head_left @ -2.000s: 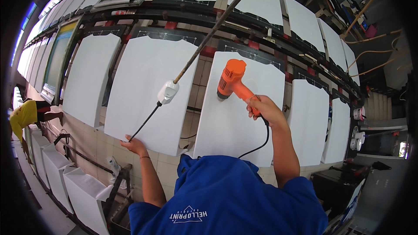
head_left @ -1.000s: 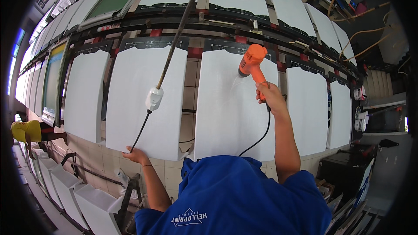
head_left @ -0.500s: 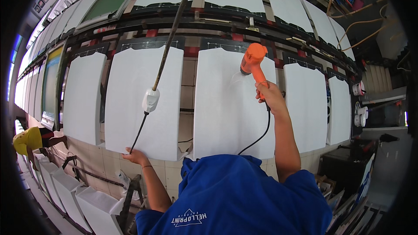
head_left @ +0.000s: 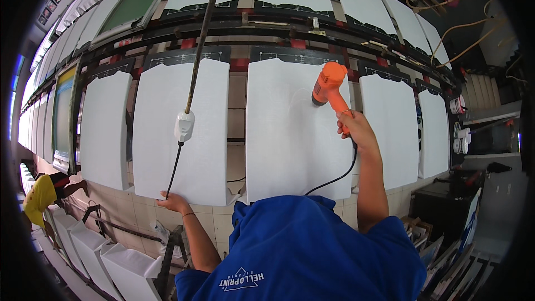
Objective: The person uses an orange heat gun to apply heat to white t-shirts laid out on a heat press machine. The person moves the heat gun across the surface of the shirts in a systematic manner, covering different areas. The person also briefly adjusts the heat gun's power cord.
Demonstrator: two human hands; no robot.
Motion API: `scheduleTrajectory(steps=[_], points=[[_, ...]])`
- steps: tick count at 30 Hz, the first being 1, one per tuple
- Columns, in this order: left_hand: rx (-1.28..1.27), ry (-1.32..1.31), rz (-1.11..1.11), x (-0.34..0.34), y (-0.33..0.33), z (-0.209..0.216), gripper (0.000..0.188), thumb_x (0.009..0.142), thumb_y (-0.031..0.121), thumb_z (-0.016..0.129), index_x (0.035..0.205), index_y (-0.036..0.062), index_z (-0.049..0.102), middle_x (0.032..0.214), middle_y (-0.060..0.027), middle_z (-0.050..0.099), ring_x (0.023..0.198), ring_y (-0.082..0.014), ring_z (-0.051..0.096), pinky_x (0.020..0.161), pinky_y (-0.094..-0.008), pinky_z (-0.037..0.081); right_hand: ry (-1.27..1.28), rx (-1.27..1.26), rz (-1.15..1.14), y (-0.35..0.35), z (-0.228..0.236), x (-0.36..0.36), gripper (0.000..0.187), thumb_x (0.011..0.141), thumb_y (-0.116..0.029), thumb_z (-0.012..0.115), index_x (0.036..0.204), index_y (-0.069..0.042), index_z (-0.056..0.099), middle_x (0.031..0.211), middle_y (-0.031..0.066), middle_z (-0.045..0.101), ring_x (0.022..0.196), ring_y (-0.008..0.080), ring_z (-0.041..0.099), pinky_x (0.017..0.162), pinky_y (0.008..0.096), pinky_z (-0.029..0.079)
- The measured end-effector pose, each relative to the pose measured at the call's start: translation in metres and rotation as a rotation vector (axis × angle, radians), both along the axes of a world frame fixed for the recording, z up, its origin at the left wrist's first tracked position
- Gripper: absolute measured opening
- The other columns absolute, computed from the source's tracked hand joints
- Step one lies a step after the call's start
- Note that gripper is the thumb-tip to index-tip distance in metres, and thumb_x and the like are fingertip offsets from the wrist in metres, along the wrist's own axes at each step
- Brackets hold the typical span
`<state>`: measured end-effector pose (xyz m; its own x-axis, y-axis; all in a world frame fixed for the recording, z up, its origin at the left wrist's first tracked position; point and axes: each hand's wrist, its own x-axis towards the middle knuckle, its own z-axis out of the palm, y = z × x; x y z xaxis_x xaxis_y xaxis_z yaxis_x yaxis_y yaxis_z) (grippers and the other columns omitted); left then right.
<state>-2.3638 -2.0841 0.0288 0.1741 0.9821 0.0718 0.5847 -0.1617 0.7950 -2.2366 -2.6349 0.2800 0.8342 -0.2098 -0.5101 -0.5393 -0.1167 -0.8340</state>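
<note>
My right hand [head_left: 358, 130] grips an orange heat gun [head_left: 333, 76] by its handle. Its dark nozzle points down and left over a white fabric-covered board [head_left: 278, 150], where a faint outline shows on the cloth. From the handle a black cord loops down toward my blue shirt. My left hand [head_left: 175, 203] is at the near edge of the neighbouring white board [head_left: 156, 161], fingers closed around a thin black cord [head_left: 173, 171]. That cord runs up to a white plug connector [head_left: 184, 126], joined to a thick cable [head_left: 202, 39] hanging from above.
More white-covered boards [head_left: 388, 134] stand on both sides and in a far row beyond the dark metal rail [head_left: 267, 32]. Framed screens, one blue and yellow [head_left: 66, 117], one green [head_left: 131, 4], lean at left. A person in yellow [head_left: 40, 198] bends at far left. White tubs [head_left: 461, 142] stand right.
The heat gun has shifted slightly right and down with my right hand. The hanging cable and connector appear a little further left. The person in yellow has moved; my left hand keeps its place.
</note>
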Motion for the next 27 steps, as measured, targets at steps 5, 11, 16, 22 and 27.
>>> scheduleTrajectory(steps=[5, 11, 16, 22, 27], points=[[0.007, 0.031, 0.002, -0.004, 0.01, -0.01, 0.052, 0.097, 0.027, 0.045, 0.133, -0.0102, 0.033, 0.128, -0.032, 0.045, 0.112, -0.043, 0.053, 0.094, -0.0441, 0.046, 0.008, -0.007, -0.01, -0.006, 0.006, -0.016, 0.028, 0.087, -0.032, 0.063, 0.09, -0.004, 0.056, 0.071, 0.0004, 0.054, 0.059, 0.0091, 0.055, 0.052, 0.0232, 0.044], [-0.023, -0.007, 0.012, 0.002, -0.006, 0.007, 0.053, 0.097, 0.027, 0.045, 0.133, -0.0096, 0.033, 0.127, -0.0323, 0.046, 0.111, -0.043, 0.053, 0.094, -0.0442, 0.046, -0.137, -0.045, -0.134, -0.013, -0.014, 0.002, 0.03, 0.088, -0.032, 0.062, 0.095, -0.003, 0.056, 0.072, 0.001, 0.056, 0.062, 0.0084, 0.054, 0.055, 0.0224, 0.045], [-0.053, 0.006, 0.02, 0.004, -0.009, 0.015, 0.053, 0.097, 0.028, 0.045, 0.133, -0.0092, 0.033, 0.127, -0.0327, 0.046, 0.111, -0.0437, 0.053, 0.095, -0.0451, 0.046, -0.149, 0.106, -0.135, -0.017, -0.023, 0.023, 0.03, 0.086, -0.032, 0.063, 0.093, -0.003, 0.058, 0.074, 0.0015, 0.056, 0.064, 0.0099, 0.056, 0.054, 0.0233, 0.045], [-0.012, 0.059, 0.021, 0.0, -0.003, 0.006, 0.054, 0.097, 0.028, 0.046, 0.133, -0.0105, 0.032, 0.132, -0.0338, 0.041, 0.117, -0.0437, 0.049, 0.099, -0.0452, 0.042, -0.133, 0.136, -0.12, -0.009, -0.025, 0.033, 0.031, 0.085, -0.033, 0.064, 0.093, -0.004, 0.058, 0.074, 0.0012, 0.056, 0.065, 0.0097, 0.057, 0.054, 0.0235, 0.046], [-0.015, -0.01, -0.011, -0.003, 0.006, -0.007, 0.055, 0.097, 0.029, 0.045, 0.133, -0.011, 0.032, 0.131, -0.0334, 0.041, 0.117, -0.0442, 0.048, 0.1, -0.0454, 0.041, -0.159, -0.039, -0.191, -0.013, -0.027, 0.029, 0.033, 0.085, -0.035, 0.064, 0.094, -0.004, 0.058, 0.075, 0.0004, 0.056, 0.065, 0.0093, 0.057, 0.054, 0.0234, 0.046]])
